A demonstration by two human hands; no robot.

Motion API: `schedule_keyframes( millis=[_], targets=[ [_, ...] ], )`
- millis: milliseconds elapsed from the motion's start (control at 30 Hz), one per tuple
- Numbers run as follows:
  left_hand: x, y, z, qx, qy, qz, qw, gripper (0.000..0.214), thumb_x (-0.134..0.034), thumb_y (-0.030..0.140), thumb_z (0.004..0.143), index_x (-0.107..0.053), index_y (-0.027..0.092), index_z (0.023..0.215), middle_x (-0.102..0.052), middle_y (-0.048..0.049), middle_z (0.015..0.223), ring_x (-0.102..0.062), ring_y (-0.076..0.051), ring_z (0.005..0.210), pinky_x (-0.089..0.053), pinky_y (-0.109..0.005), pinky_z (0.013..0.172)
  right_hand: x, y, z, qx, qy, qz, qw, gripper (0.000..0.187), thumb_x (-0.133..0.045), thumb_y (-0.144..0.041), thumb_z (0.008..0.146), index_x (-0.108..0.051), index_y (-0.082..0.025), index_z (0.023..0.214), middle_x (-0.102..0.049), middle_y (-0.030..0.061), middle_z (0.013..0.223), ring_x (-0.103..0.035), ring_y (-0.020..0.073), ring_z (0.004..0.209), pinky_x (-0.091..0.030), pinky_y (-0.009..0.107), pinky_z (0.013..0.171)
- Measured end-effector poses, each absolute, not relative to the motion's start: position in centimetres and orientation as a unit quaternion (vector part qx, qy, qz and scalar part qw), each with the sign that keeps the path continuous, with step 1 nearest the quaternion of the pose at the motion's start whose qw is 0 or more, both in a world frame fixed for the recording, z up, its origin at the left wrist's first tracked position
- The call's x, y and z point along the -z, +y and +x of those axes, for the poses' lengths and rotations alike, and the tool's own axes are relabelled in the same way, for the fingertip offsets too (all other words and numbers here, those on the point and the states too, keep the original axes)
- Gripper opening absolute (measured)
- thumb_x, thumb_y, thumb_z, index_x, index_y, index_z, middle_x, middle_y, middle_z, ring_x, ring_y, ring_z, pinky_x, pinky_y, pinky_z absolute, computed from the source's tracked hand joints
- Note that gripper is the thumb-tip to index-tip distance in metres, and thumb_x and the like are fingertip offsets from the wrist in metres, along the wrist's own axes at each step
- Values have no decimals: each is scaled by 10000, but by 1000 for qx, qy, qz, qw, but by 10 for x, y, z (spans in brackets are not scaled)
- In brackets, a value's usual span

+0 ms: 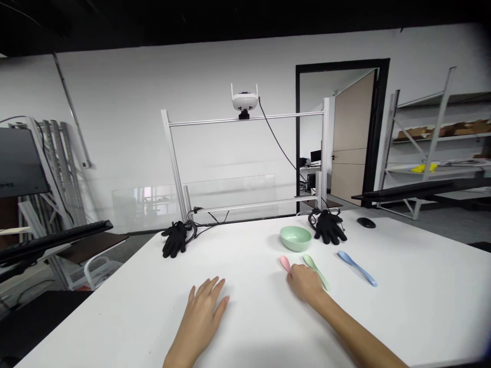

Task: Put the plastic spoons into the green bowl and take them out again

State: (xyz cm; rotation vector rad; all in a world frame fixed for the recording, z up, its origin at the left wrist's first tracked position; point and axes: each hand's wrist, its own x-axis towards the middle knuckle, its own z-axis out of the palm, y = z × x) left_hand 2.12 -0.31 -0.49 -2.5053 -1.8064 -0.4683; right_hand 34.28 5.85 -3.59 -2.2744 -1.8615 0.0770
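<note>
**Legend, question 1:** What do my hands hold?

**Reply:** Nothing clearly. My left hand (pixel 201 319) rests palm down on the white surface (pixel 402 322), its fingers (pixel 209 291) spread and well apart from every object. My right hand (pixel 305 283) lies forward of it, the arm angled in from the lower right, with the fingers pressed together and curled downward.

**Legend, question 2:** Where do those curled fingers end?

**Reply:** At the handle of the pink spoon (pixel 285 263). They meet it, but I cannot tell whether they pinch it. The green spoon (pixel 316 270) lies just beside my hand, and the blue spoon (pixel 356 268) lies farther right, apart from both.

**Legend, question 3:** How do the things lie at this moment?

**Reply:** All three spoons rest on the surface outside the pale green bowl (pixel 295 238), which sits just beyond the pink spoon. None is lifted, as far as I can see. One black glove (pixel 174 238) and a second black glove (pixel 328 227) lie near the far edge.
</note>
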Motion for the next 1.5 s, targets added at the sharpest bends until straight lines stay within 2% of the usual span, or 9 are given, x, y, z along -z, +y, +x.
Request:
schedule_keyframes(
  millis=[167,333,1100,1367,1500],
  targets=[
    [3,-4,22,144,-578,-803,6,540,-337,475,1045,-521,249,1499,-505,-75,1576,-406,-303,1487,-267,-579,1222,29,55,352,-32,-630,-770,97,424,-341,-218,976,-736,-87,1059,-740,212,1092,-703,298,1028,-476,366,817],
    [4,-5,22,153,-573,-805,7,525,-347,469,1043,-517,273,1499,-508,-71,1575,-409,-301,1485,-264,-583,1218,22,51,364,-20,-618,-781,89,425,-329,-177,956,-738,-96,1044,-712,226,1135,-706,293,998,-473,372,801],
    [4,-5,22,134,-579,-804,1,545,-324,480,1051,-499,255,1516,-488,-67,1589,-384,-292,1501,-254,-570,1231,36,56,376,-4,-614,-786,76,467,-297,-147,944,-745,-80,1056,-746,221,1071,-731,328,961,-496,417,790],
    [8,-3,20,142,-577,-804,8,534,-339,481,1048,-504,270,1510,-501,-65,1580,-397,-295,1493,-272,-574,1223,33,53,375,-8,-611,-789,66,398,-375,-229,951,-730,-100,1079,-734,224,1102,-723,319,994,-497,408,822],
    [9,-2,18,143,-577,-804,10,532,-342,483,1046,-513,271,1504,-504,-65,1577,-400,-300,1491,-278,-580,1220,25,47,377,6,-600,-795,86,502,-296,-361,1011,-736,-120,1002,-744,219,1037,-727,318,955,-494,398,797]
  ],
)
